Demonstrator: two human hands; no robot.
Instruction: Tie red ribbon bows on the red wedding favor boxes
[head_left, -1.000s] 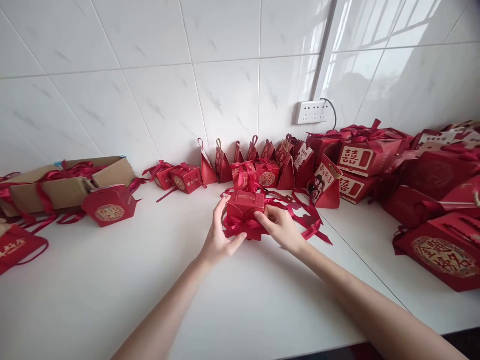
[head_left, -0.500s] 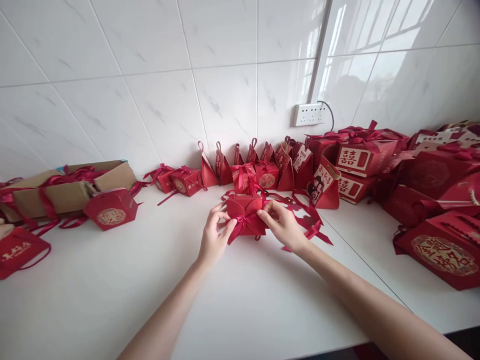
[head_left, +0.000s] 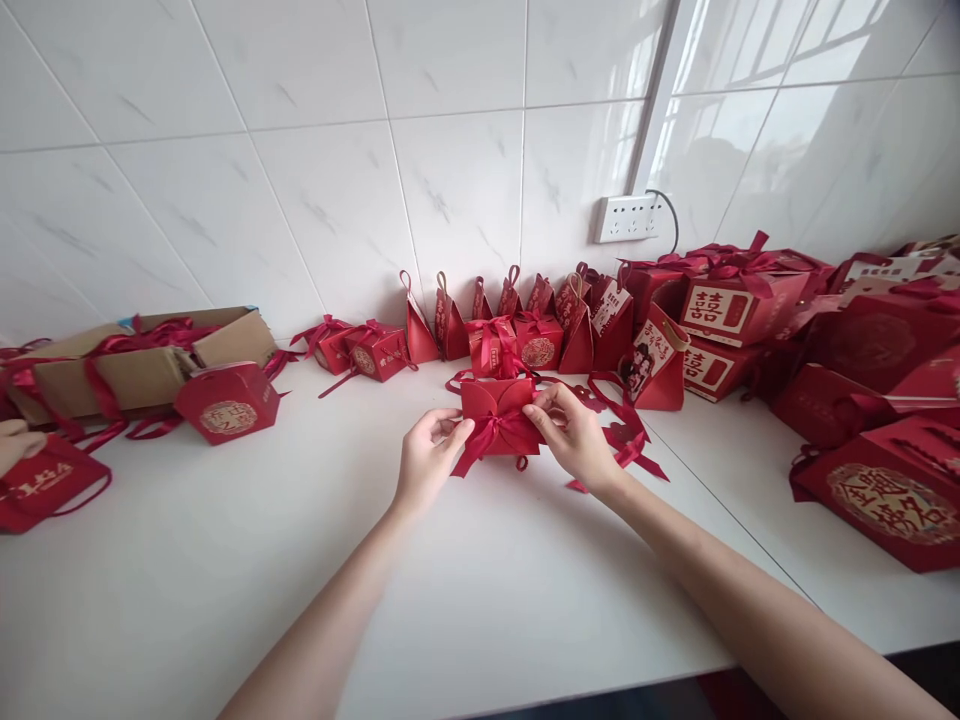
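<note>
A small red gift box (head_left: 510, 391) with rounded flaps is held just above the white table, near the middle of the view. A dark red ribbon bow (head_left: 493, 427) is tied across its face, with one tail hanging at lower left. My left hand (head_left: 431, 458) pinches the box's left edge beside the bow, thumb in front. On the opposite edge, my right hand (head_left: 576, 437) grips with thumb and bent fingers. Both hands are closed; the fingertips behind the box are hidden. Loose red ribbons (head_left: 634, 440) lie by my right hand.
Several upright red boxes (head_left: 450, 325) line the tiled wall. Stacked red boxes (head_left: 742, 300) and a large box (head_left: 892, 490) stand right. At left are a cardboard carton (head_left: 112, 385) of ribbons, a red box (head_left: 229, 405), and another person's hand (head_left: 16, 445) on a red bag (head_left: 52, 480).
The view has shifted slightly. My hands keep hold of the gift box, whose face now looks a little flatter and turned more toward me. The other person's hand shows more at the left edge.
</note>
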